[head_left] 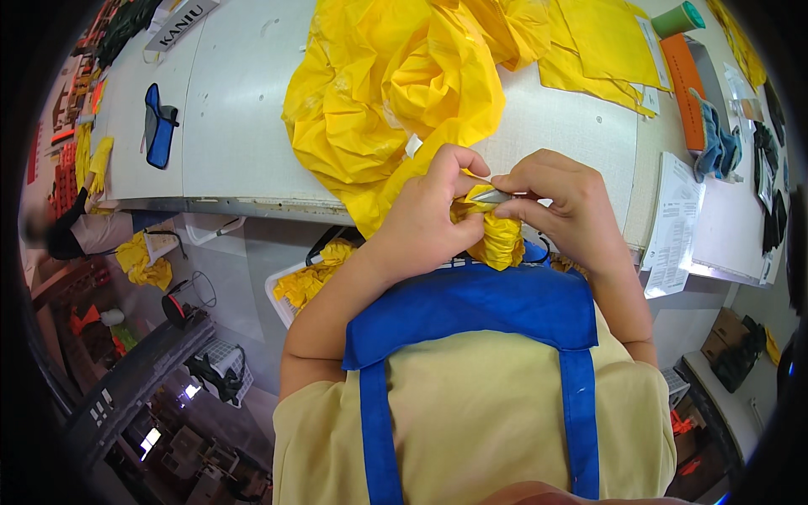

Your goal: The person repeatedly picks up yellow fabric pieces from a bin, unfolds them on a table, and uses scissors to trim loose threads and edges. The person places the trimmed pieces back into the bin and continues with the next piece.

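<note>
A large crumpled heap of shiny yellow fabric (396, 84) lies on the white table and trails over its front edge toward me. My left hand (433, 206) is closed on a gathered part of this fabric, pinching it near my chest. Close beside it, my right hand (551, 198) is closed, thumb and fingers round a small pointed metal tool (492, 196). Its grey tip points left and touches the bunched fabric between the two hands. Most of the tool is hidden by my fingers. A small white label (412, 146) shows on the fabric just above my left hand.
Flat yellow pieces (602, 50) are stacked at the back right, near a green thread cone (677, 18) and an orange box (682, 93). Paper sheets (673, 219) hang over the right table edge. A blue-black pouch (158, 126) lies left. Below, a white basket (278, 290) holds yellow fabric. Another person (76, 223) is far left.
</note>
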